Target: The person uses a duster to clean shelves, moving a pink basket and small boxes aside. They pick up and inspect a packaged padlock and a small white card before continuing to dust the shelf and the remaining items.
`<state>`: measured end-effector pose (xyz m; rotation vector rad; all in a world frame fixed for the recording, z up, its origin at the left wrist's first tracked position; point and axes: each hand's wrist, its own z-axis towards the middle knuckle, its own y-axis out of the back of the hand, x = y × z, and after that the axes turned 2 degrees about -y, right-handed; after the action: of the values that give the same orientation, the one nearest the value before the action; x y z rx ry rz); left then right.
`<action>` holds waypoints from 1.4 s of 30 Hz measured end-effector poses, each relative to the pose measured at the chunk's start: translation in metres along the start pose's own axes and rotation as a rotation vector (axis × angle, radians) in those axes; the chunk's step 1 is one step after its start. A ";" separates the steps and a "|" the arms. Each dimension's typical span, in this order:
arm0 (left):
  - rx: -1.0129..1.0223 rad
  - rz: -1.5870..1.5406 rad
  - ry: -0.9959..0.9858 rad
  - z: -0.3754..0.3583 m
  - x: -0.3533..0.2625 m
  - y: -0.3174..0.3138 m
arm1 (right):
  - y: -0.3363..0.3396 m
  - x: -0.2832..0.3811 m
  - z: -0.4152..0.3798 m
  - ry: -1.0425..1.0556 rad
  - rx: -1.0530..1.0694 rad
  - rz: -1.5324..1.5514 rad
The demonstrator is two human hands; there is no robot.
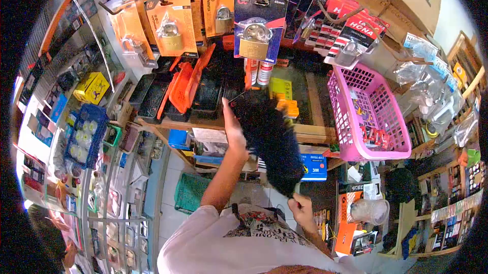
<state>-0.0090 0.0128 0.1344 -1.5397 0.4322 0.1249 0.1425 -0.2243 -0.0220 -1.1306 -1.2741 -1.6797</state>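
Note:
A fluffy black duster [269, 139] slants across the middle of the view, its upper end reaching in over the wooden shelf. My right hand [301, 209] is closed around the duster's lower end in front of my shirt. Raised beside the duster's left edge, my left hand [234, 131] shows a stretched finger close to the black trays [207, 102]. The duster hides part of this hand, so contact with a tray cannot be made out. Orange plastic pieces [184, 88] lie on the trays, left of my left hand.
Carded padlocks [254, 45] hang from hooks above the shelf [312, 133]. A pink basket [373, 154] with small packets stands at the right. Yellow boxes [287, 107] sit behind the duster. At the left are a blue basket [84, 137] and glass-sided shelving; a green basket [190, 192] is lower down.

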 end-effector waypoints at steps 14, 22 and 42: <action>0.356 -0.219 0.194 0.014 0.004 0.014 | 0.031 0.016 0.008 -0.093 -0.001 -0.011; 0.126 -0.306 0.211 0.002 -0.001 -0.002 | 0.037 0.028 0.013 -0.095 0.109 -0.027; 0.517 -0.151 0.160 0.037 0.000 0.033 | 0.034 0.024 0.017 -0.144 0.124 0.029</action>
<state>-0.0134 0.0504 0.1026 -1.0684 0.4320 -0.2158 0.1689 -0.2167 0.0133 -1.2069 -1.4243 -1.4986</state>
